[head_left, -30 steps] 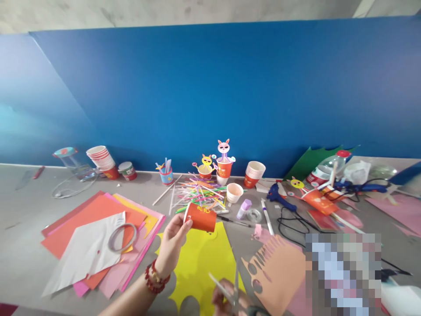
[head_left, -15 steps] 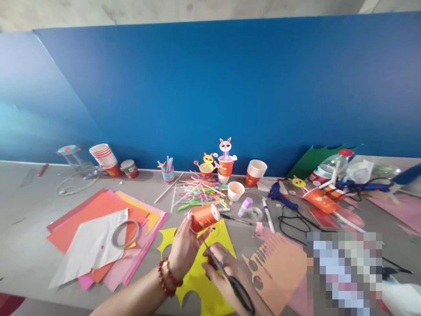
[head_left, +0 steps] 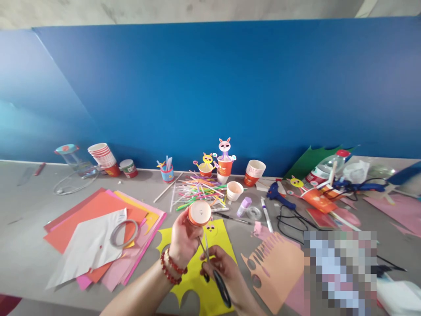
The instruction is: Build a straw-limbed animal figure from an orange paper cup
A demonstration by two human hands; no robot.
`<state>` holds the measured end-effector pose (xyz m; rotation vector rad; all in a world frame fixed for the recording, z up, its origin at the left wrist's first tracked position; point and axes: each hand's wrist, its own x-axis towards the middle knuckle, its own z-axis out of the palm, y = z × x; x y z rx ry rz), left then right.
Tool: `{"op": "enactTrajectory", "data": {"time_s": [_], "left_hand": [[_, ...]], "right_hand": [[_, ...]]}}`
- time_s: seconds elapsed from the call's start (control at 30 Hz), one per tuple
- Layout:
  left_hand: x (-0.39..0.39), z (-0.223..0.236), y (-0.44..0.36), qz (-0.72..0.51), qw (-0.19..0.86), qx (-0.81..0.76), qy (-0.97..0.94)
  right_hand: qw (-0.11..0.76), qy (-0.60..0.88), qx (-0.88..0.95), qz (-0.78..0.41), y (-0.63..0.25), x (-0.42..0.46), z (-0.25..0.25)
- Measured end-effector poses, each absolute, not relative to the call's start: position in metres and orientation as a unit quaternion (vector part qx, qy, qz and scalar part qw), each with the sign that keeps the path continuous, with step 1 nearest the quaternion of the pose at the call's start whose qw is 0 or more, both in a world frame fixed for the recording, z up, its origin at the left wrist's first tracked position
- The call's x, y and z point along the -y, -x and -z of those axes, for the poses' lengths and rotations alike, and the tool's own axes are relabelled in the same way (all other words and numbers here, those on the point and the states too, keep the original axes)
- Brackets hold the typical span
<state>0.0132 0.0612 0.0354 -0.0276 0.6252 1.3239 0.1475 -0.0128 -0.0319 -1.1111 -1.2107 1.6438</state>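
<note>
Orange paper cup: held base-up for access.
We keep the orange paper cup with a pale round base [head_left: 199, 213] above the cut yellow sheet [head_left: 186, 285], our left hand [head_left: 184, 239] clamped around its side, apparently to leave the base exposed. Our right hand [head_left: 225, 263] grips the black-handled metal scissors [head_left: 219, 281], blades parted just below the cup; both hands are close together. Multicoloured thin straws [head_left: 197, 188] lie beyond.

matt paper cup [head_left: 200, 214]; metal scissor blades [head_left: 204, 249] (black handles [head_left: 221, 289] look plastic).
</note>
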Motion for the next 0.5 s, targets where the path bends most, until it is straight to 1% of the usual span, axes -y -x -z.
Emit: {"op": "enactTrajectory", "data": {"time_s": [0.07,0.13,0.23,0.37,0.5], "left_hand": [[-0.062,-0.039,-0.014,-0.614,0.738,-0.279,0.017],[-0.064,-0.042,-0.014,-0.625,0.73,-0.276,0.022],[-0.066,-0.045,-0.011,-0.639,0.717,-0.277,0.023],[-0.069,-0.044,-0.009,-0.653,0.704,-0.279,0.013],[-0.071,-0.042,-0.009,-0.669,0.691,-0.273,-0.006]], "right_hand": [[0.432,0.406,0.395,-0.702,-0.147,0.016,0.038],[0.466,0.389,0.339,-0.719,-0.149,0.02,0.04],[0.483,0.368,0.316,-0.729,-0.152,0.024,0.037],[0.452,0.34,0.354,-0.745,-0.155,0.026,0.031],[0.373,0.314,0.352,-0.799,-0.158,0.026,0.021]]}}
